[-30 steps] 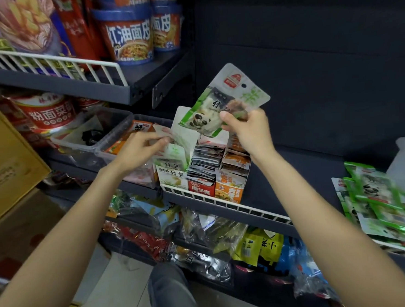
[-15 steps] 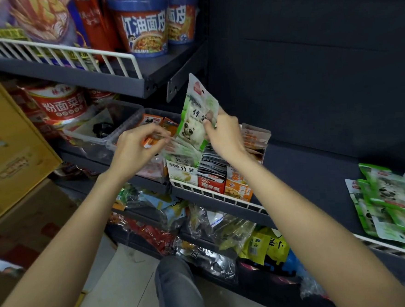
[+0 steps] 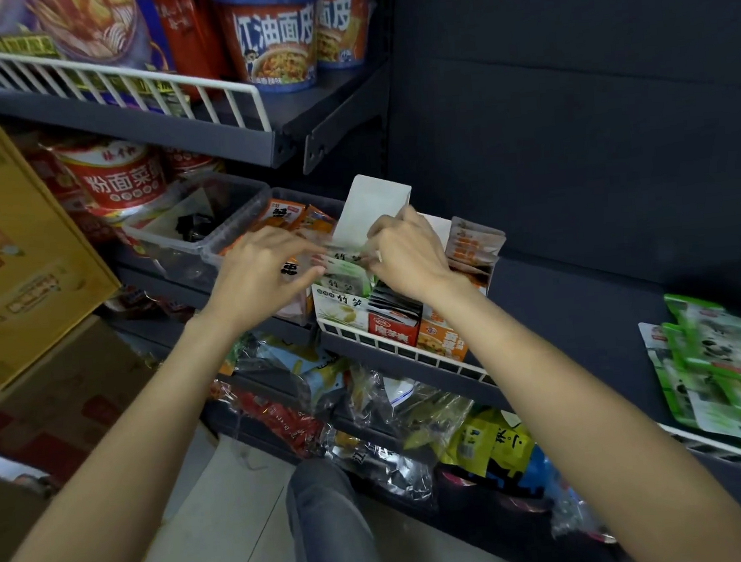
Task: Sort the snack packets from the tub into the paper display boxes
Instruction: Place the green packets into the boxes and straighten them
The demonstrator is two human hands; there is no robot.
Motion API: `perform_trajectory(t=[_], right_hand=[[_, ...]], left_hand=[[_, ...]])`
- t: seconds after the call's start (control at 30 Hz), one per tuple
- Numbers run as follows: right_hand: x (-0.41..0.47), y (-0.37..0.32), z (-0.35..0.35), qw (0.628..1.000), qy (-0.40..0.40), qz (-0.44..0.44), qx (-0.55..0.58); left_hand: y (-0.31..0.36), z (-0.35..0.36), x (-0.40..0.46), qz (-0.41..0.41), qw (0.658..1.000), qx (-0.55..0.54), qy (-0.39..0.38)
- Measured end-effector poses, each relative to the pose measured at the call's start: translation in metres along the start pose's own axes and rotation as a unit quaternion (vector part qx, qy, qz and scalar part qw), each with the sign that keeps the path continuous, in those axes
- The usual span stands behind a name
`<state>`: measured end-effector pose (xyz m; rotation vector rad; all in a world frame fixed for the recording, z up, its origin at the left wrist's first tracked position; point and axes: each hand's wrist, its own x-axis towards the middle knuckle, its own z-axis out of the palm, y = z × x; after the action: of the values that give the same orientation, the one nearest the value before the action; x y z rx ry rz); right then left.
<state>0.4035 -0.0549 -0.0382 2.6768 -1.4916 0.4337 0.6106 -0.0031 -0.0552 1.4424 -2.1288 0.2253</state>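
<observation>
A green-and-white paper display box (image 3: 340, 311) stands at the shelf's front rail, its white flap (image 3: 374, 210) raised behind it. My right hand (image 3: 406, 256) pinches a green panda snack packet (image 3: 347, 270) that sits low among the packets in that box. At the box's left side, my left hand (image 3: 263, 270) curls its fingers onto the tops of the packets standing there. A red display box (image 3: 391, 323) and an orange one (image 3: 440, 337) stand just to the right, both holding packets. A loose pile of green packets (image 3: 716, 357) lies far right on the shelf.
Two clear plastic tubs sit left of the boxes: one (image 3: 194, 231) holds dark items, the other (image 3: 294, 216) orange packets. A white wire rail (image 3: 409, 352) edges the shelf. Noodle cups (image 3: 273, 37) fill the upper shelf, bagged snacks the lower one. A yellow carton (image 3: 16, 261) leans at the left.
My right hand has brought the green packet down from above the boxes into the green-and-white box. My left hand stayed at that box's left side.
</observation>
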Motion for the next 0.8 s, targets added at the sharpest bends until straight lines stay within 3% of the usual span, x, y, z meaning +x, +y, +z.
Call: perform_trajectory(t=[0.1, 0.17, 0.3, 0.4, 0.53, 0.63, 0.8], right_hand=[[-0.005, 0.000, -0.005, 0.992, 0.069, 0.004, 0.105], [-0.009, -0.003, -0.007, 0.988, 0.111, 0.004, 0.108], [-0.016, -0.004, 0.001, 0.998, 0.037, -0.005, 0.041], [-0.029, 0.003, 0.000, 0.996, 0.019, 0.005, 0.082], [-0.081, 0.028, -0.025, 0.978, 0.149, -0.003, 0.149], [-0.142, 0.072, -0.037, 0.962, 0.214, 0.061, 0.157], [-0.226, 0.181, -0.033, 0.957, 0.161, 0.216, 0.106]], left_hand=[[0.001, -0.001, -0.005, 0.005, 0.999, 0.013, 0.042], [0.003, -0.002, -0.008, 0.005, 0.998, 0.018, 0.055], [0.019, -0.001, -0.010, 0.000, 0.993, 0.032, 0.115], [0.042, 0.001, -0.012, 0.010, 0.984, 0.026, 0.174], [0.093, 0.011, -0.004, 0.062, 0.976, -0.078, 0.194], [0.149, 0.025, 0.007, 0.077, 0.959, -0.218, 0.166], [0.247, 0.070, 0.037, 0.056, 0.928, -0.369, -0.013]])
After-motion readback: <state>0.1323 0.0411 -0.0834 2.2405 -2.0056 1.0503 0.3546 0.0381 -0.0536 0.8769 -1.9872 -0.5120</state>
